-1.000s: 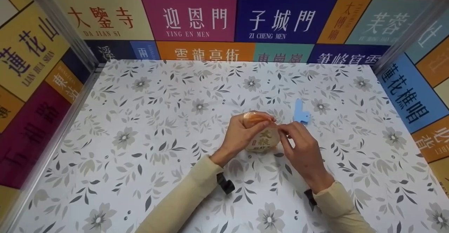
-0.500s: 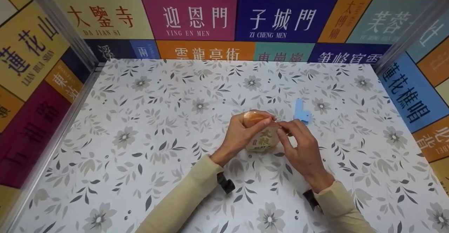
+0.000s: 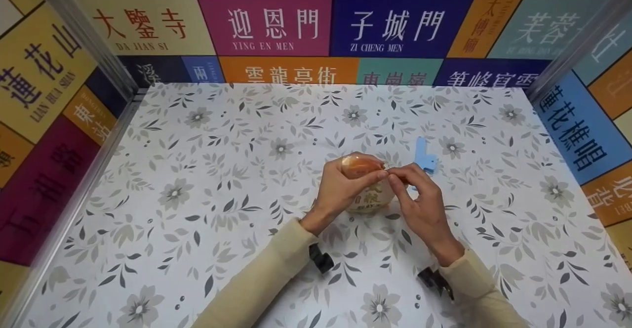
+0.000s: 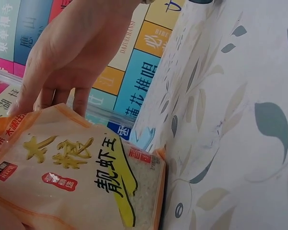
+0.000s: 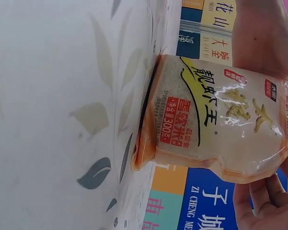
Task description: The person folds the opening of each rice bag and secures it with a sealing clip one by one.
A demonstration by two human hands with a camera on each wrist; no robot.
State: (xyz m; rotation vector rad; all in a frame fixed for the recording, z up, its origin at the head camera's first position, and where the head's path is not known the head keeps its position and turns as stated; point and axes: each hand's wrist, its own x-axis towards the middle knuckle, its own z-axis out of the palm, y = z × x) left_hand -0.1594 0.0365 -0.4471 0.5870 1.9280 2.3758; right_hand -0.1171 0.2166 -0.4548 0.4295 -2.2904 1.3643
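A small clear-and-orange bag of rice (image 3: pixel 371 200) stands upright on the table, its printed front towards me. My left hand (image 3: pixel 339 187) grips the folded top from the left, thumb in front along the upper edge. On the other side, my right hand (image 3: pixel 425 204) pinches the top edge between thumb and index finger, right by the left thumb tip. In the left wrist view, the right hand (image 4: pixel 81 48) reaches over the bag's top corner. Gold lettering and the full lower panel of the bag (image 5: pixel 216 110) show in the right wrist view.
A light blue plastic piece (image 3: pixel 422 156), L-shaped like a bag clip, lies on the table just behind my right hand. Flower-patterned covering spreads over the table (image 3: pixel 222 249). Panels with coloured signs (image 3: pixel 276 26) wall in the back and both sides.
My right hand has shifted left and slightly away from me, bringing its fingertips against the left thumb at the bag's top. The left hand keeps its grip; the bag stays in place.
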